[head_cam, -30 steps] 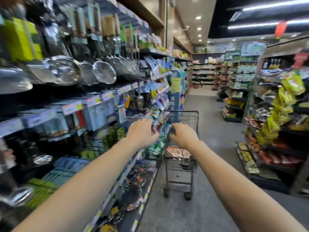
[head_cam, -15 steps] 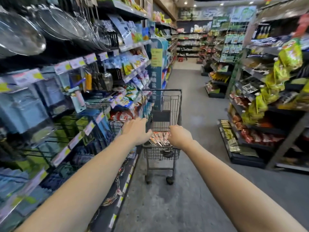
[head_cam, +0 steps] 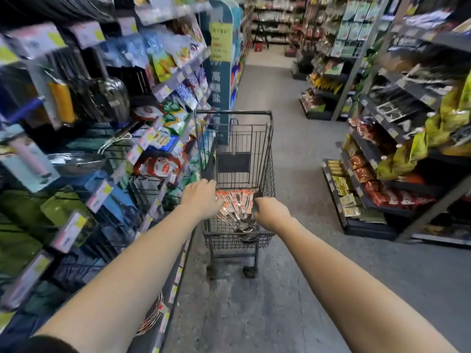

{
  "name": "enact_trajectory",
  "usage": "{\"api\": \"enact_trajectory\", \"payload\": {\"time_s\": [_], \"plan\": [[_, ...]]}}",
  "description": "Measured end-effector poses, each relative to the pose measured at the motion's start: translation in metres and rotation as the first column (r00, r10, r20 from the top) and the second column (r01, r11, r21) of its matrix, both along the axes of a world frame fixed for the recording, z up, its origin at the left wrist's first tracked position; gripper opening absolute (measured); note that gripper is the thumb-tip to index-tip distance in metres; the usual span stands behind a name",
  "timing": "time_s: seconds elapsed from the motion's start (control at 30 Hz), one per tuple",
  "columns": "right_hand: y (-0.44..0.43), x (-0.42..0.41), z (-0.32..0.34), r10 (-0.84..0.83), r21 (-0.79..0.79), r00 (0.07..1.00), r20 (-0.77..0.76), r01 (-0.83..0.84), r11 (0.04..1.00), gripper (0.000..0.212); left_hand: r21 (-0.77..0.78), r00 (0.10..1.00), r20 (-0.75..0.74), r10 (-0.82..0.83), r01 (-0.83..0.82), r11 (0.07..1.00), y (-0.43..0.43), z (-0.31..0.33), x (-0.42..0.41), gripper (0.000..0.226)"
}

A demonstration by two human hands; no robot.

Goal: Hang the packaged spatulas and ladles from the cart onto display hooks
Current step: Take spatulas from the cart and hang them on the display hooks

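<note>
Our left hand [head_cam: 201,197] and right hand [head_cam: 271,212] both curl their fingers over the near rim of the cart [head_cam: 233,112]. The packaged spatulas and ladles [head_cam: 235,203] lie in its basket, against the near edge. We judge them light, stiff and slick in film, best pinched at the orange card end.

Blue sign pillar [head_cam: 220,72], yellow-green snack bags [head_cam: 413,154], steel bowl [head_cam: 76,161]

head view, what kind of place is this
Most likely a supermarket aisle: price-tagged shelves of packaged goods line both sides, and the left hand and right hand hold a wire shopping cart carrying packaged ladles.
</note>
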State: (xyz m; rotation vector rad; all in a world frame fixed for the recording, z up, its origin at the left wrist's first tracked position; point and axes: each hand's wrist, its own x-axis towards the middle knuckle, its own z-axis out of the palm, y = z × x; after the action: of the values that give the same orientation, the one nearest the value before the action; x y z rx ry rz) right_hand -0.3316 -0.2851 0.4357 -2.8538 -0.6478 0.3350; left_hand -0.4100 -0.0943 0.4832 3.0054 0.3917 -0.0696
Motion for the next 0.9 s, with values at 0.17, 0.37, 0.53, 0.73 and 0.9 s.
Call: {"api": "enact_trajectory", "payload": {"time_s": [0.17,0.37,0.53,0.73,0.9], "plan": [[0.021,0.069,-0.037,0.003,-0.014,0.998,-0.058,-0.004,1.000,0.036,0.003,0.995,-0.097,0.015,-0.015,1.000,0.020,-0.046,0.070,0.058],[0.039,0.170,-0.097,0.020,-0.056,0.987,-0.162,-0.030,0.998,0.041,-0.026,0.980,-0.191,0.052,-0.058,0.998,0.039,-0.108,0.167,0.053],[0.049,0.260,-0.146,0.058,-0.099,0.960,-0.275,-0.088,0.991,0.024,-0.070,0.949,-0.285,0.131,-0.157,0.985,0.044,-0.155,0.251,0.047],[0.063,0.335,-0.196,0.045,-0.125,0.917,-0.397,-0.103,0.987,0.007,-0.122,0.900,-0.397,0.180,-0.246,0.962,0.050,-0.214,0.310,0.045],[0.077,0.367,-0.247,0.011,-0.121,0.877,-0.480,-0.078,0.990,0.025,-0.142,0.837,-0.510,0.201,-0.312,0.940,0.065,-0.264,0.330,0.042]]}}
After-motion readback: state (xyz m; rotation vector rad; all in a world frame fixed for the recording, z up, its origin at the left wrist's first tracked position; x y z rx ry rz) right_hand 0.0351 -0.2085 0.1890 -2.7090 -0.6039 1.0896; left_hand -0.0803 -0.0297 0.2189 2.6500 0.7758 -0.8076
